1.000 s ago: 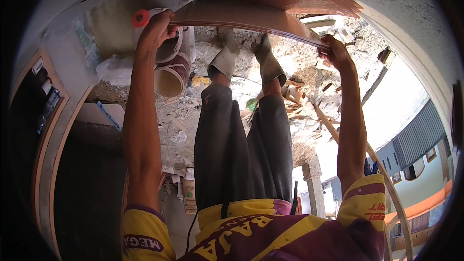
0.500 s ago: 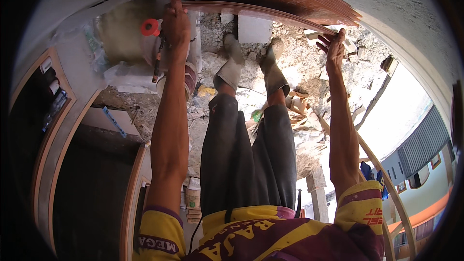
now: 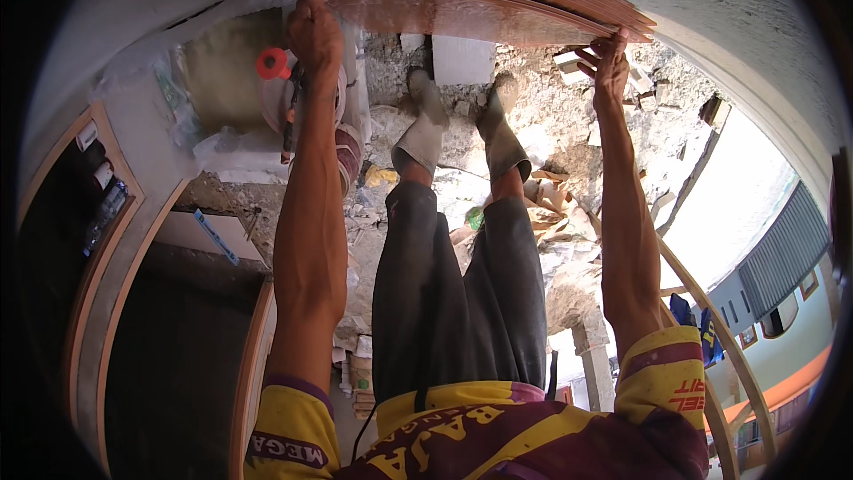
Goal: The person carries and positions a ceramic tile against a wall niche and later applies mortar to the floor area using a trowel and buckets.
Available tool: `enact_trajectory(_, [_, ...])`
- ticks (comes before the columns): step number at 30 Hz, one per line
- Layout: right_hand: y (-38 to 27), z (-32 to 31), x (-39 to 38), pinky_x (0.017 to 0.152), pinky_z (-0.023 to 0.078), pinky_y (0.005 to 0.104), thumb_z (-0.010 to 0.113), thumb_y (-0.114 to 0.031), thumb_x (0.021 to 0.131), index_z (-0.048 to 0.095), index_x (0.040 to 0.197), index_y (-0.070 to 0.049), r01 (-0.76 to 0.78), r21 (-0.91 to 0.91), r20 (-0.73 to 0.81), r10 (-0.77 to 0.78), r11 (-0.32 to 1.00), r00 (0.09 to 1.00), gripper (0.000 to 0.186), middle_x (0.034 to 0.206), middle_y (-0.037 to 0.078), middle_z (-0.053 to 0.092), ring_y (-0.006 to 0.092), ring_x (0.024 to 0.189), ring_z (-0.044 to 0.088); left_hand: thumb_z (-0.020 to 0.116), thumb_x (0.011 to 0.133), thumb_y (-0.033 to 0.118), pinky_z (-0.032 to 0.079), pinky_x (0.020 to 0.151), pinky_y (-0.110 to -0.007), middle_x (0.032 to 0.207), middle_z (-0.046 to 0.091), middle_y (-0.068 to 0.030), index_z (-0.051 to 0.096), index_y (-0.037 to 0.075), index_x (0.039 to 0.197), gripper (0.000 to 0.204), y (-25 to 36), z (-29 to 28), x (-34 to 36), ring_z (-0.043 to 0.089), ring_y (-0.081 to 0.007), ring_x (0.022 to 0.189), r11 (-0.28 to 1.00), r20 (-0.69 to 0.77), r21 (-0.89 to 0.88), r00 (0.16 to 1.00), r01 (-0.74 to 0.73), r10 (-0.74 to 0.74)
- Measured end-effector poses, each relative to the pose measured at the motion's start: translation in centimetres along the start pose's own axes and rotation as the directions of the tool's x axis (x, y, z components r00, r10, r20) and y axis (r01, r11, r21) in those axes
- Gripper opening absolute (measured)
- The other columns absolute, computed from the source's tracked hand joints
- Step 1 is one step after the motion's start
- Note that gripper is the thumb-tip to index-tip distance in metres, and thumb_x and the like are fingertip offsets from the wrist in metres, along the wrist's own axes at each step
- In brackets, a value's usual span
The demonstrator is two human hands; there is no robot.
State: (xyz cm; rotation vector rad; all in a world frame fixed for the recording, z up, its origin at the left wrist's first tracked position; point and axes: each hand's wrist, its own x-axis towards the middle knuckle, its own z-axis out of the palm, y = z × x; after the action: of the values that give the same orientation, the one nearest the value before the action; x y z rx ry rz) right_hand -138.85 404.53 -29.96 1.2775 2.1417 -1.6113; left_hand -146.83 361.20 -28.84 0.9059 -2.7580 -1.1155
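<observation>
My left hand (image 3: 313, 31) grips the left end of the nearest reddish-brown panel (image 3: 453, 11), held up against several similar boards at the top of the view. My right hand (image 3: 606, 62) is at the panel's right end, thumb and fingers at its edge, some fingers extended below it. Under my left hand is a red round object (image 3: 273, 62) beside a dark narrow tool (image 3: 288, 133) and a pale bucket (image 3: 272, 98), partly hidden by my forearm.
My boots (image 3: 418, 129) stand on broken, debris-strewn ground (image 3: 569, 151), with a pale block (image 3: 462, 58) beyond them. A rendered wall (image 3: 737, 9) curves around the top right. Dark doorway openings (image 3: 169, 347) are at the left, a timber frame (image 3: 737, 364) at lower right.
Both hands have risen with the panel, which has moved up against the other boards and tilted, showing more of its face. My left hand has turned and moved slightly right since the first frame.
</observation>
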Motion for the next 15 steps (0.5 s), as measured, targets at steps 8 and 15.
enact_trajectory(8, [-0.1, -0.1, 0.7, 0.069, 0.067, 0.0373, 0.028, -0.087, 0.09, 0.06, 0.121, 0.012, 0.037, -0.156, -0.083, -0.051, 0.987, 0.995, 0.109, 0.108, 0.029, 0.069, 0.0301, 0.087, 0.076, 0.038, 0.1, 0.067, 0.048, 0.088, -0.047, 0.094, 0.072, -0.0236, 0.075, 0.004, 0.102, 0.073, 1.5, -0.3, -0.2, 0.066, -0.0411, 0.095, 0.991, 0.037, 0.123, 0.997, 0.06, -0.065])
enact_trajectory(15, [0.3, -1.4, -0.6, 0.078, 0.066, 0.0432, 0.032, -0.083, 0.092, 0.055, 0.128, 0.011, 0.046, -0.184, -0.019, -0.05, 0.982, 0.999, 0.104, 0.119, 0.03, 0.065, 0.0364, 0.108, 0.07, 0.047, 0.101, 0.059, 0.051, 0.071, -0.045, 0.077, 0.072, -0.0188, 0.075, 0.003, 0.087, 0.065, -0.4, -0.2, -0.2, 0.07, -0.0365, 0.074, 0.969, -0.009, 0.248, 1.0, 0.011, -0.009])
